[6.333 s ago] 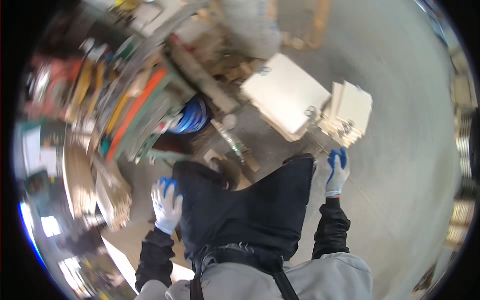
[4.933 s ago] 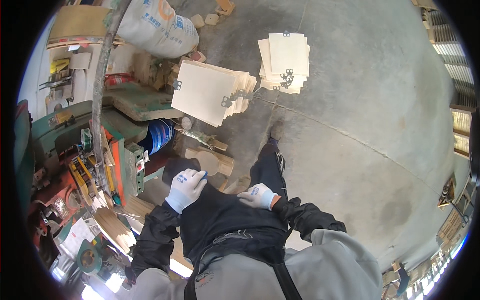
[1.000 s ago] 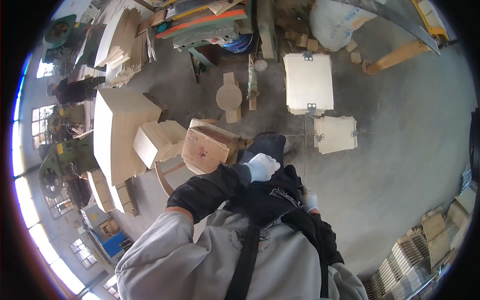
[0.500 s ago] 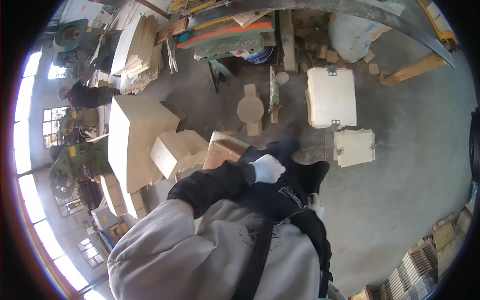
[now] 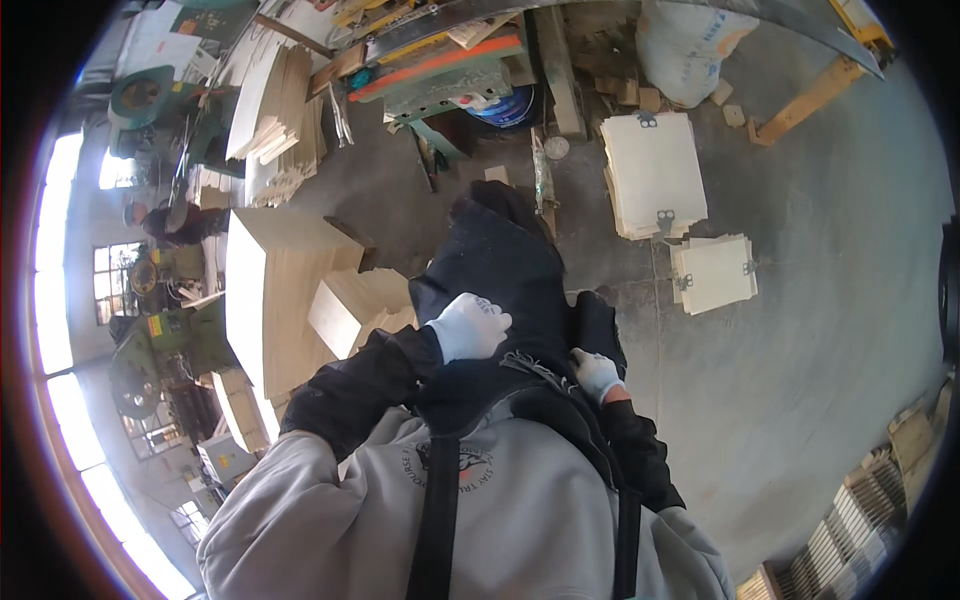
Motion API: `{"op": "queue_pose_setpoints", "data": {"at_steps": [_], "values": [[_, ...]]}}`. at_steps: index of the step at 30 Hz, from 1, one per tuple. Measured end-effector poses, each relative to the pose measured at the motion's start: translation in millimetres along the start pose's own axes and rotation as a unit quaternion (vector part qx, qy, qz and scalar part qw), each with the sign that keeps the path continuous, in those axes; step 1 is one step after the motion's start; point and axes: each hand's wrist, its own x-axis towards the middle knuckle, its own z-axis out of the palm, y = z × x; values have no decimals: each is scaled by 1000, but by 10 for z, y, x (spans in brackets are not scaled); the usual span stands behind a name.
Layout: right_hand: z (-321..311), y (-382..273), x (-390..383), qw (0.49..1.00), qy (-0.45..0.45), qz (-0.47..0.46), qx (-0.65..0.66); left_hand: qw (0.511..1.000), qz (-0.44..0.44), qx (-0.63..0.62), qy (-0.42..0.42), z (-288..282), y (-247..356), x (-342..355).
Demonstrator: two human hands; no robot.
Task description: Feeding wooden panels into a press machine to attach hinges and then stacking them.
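Note:
Over my lap hangs a dark apron [image 5: 495, 265], its cloth stretched forward across the middle of the view. My left hand [image 5: 470, 327], in a white knit glove, is closed in a fist against the apron; its fingertips are turned down, so anything in them is hidden. By the apron's right edge is my right hand [image 5: 598, 375], also in a white glove, with its fingers curled in and partly out of sight. To the left of the apron stand a large stack of pale wooden sheets [image 5: 275, 300] and a smaller stack of pale wood pieces [image 5: 355, 305].
Two clipped piles of pale sheets, one larger [image 5: 655, 175] and one smaller [image 5: 715, 273], lie on the floor to the right. A white sack [image 5: 690, 50] and a blue bucket [image 5: 505, 108] are farther off. Another person [image 5: 180, 220] stands among green machines [image 5: 165, 350] at left.
My left hand has moved left, still in a fist. My right hand has come into fuller view. The apron now reaches farther forward, covering the round stool top and wooden box seen before.

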Motion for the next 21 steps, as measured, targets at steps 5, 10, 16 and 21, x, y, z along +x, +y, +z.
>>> {"op": "queue_pose_setpoints", "data": {"at_steps": [5, 10, 16, 21], "values": [[83, -140, 305, 997, -68, 15, 21, 999, 20, 34, -15, 86, -151, -22], [149, -75, 1176, 994, 69, -57, 68, 989, 7, 33, -144, 278, -556, 94], [813, -375, 2675, 996, 47, 24, 72, 995, -2, -46, -89, 614, -1201, 110], [1451, -605, 3301, 961, -242, 66, 119, 991, -14, -89, -98, 726, -1703, 181]]}}
